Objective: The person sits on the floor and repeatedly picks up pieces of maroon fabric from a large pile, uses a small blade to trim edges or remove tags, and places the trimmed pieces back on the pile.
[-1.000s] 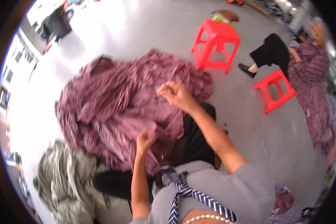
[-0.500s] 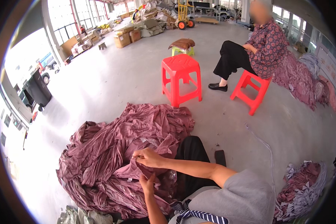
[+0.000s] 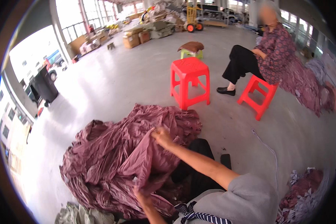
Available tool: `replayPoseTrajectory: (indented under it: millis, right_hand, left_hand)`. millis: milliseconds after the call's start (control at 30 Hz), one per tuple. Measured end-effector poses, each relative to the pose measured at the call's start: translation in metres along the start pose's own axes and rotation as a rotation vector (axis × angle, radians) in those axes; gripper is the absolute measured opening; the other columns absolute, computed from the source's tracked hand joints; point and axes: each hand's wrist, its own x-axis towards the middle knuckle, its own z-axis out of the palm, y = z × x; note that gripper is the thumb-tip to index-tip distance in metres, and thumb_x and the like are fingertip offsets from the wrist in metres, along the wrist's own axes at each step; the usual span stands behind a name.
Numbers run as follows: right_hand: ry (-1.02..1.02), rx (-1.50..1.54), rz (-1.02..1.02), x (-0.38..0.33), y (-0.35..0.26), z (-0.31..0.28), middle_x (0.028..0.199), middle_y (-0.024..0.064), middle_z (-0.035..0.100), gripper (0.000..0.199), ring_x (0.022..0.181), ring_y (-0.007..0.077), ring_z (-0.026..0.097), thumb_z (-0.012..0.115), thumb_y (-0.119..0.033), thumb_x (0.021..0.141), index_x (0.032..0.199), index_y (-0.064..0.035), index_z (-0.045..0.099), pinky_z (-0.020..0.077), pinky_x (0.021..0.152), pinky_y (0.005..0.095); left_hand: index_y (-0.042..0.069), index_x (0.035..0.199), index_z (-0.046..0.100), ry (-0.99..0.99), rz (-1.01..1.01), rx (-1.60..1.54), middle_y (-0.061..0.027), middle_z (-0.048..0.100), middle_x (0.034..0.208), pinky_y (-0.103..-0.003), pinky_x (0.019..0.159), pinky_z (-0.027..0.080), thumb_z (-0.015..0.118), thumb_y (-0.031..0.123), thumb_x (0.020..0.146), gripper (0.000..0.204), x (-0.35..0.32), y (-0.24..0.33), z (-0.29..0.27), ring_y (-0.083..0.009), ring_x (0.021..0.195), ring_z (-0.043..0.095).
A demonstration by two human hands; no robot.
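A large heap of crumpled dusky-pink cloth [image 3: 112,156] lies on the floor in front of my legs. Pinched by its edge, a fold of that cloth is lifted in my right hand [image 3: 162,137], with the arm stretched out over the pile. Lower down and closer to my body, my left hand [image 3: 140,193] grips the same fold, its fingers slightly blurred. Between the two hands the fabric is drawn out in a slanting band.
Beyond the heap stands a red plastic stool [image 3: 190,71]. A seated person [image 3: 274,52] is on a tilted red stool [image 3: 258,95] to the right. Pale cloth [image 3: 82,215] lies at lower left, a scrap pile [image 3: 304,196] at lower right. A cord [image 3: 267,145] trails across the floor.
My right hand has moved away from me, pulling the cloth upward, while my left hand has dropped nearer to my body. The fold between them is longer. The whole view has shifted slightly.
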Motion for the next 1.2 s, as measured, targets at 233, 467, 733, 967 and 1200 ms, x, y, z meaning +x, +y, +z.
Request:
replayPoseTrajectory:
  millis: [233,467,733,967,1200]
  right_hand:
    - [-0.044,-0.074,0.266,-0.014,0.013,-0.038,0.05,-0.0046,0.041,0.028,0.041,0.0053,0.037,0.058,-0.024,0.085,0.061,-0.0112,0.051,0.028,0.037,0.0255]
    - [-0.085,0.17,0.292,-0.016,0.021,-0.038,0.057,-0.0072,0.037,0.011,0.038,0.0017,0.029,0.063,-0.011,0.081,0.089,-0.0053,0.058,0.0205,0.034,0.0201]
    - [-0.121,0.101,0.293,-0.022,0.032,-0.046,0.063,-0.0063,0.04,0.011,0.043,0.0018,0.03,0.062,-0.009,0.081,0.09,-0.0029,0.059,0.0239,0.038,0.0192]
    - [-0.128,0.106,0.296,-0.037,0.024,-0.05,0.065,-0.0078,0.039,0.012,0.047,0.0007,0.03,0.061,-0.01,0.082,0.092,-0.0023,0.06,0.0231,0.04,0.0186]
    - [-0.258,0.129,0.196,-0.042,-0.011,-0.023,0.061,-0.0078,0.042,0.011,0.045,-0.0005,0.033,0.059,-0.009,0.082,0.09,-0.0018,0.061,0.0231,0.039,0.0184]
  left_hand:
    - [-0.002,0.092,0.062,0.141,0.471,0.992,0.001,0.058,0.08,-0.022,0.069,0.04,0.054,0.012,0.088,0.016,0.017,0.132,-0.001,-0.0077,0.075,0.049]
    - [0.004,0.105,0.058,0.176,0.298,-0.08,-0.0054,0.062,0.101,-0.027,0.084,0.046,0.048,0.008,0.09,0.019,0.037,0.088,-0.01,-0.015,0.094,0.058]
    - [0.0,0.111,0.053,0.232,0.12,-0.323,-0.0115,0.058,0.11,-0.037,0.091,0.044,0.037,0.014,0.092,0.028,0.048,0.08,-0.012,-0.0237,0.102,0.056]
    - [0.002,0.109,0.054,0.183,0.062,0.219,-0.0056,0.06,0.092,-0.023,0.077,0.045,0.046,-0.001,0.078,0.032,0.022,0.075,-0.008,-0.0119,0.083,0.057]
    - [0.01,0.108,0.06,0.159,0.117,1.17,-0.0023,0.059,0.088,-0.024,0.067,0.045,0.058,0.012,0.074,0.035,-0.012,0.02,-0.014,-0.0115,0.076,0.056]
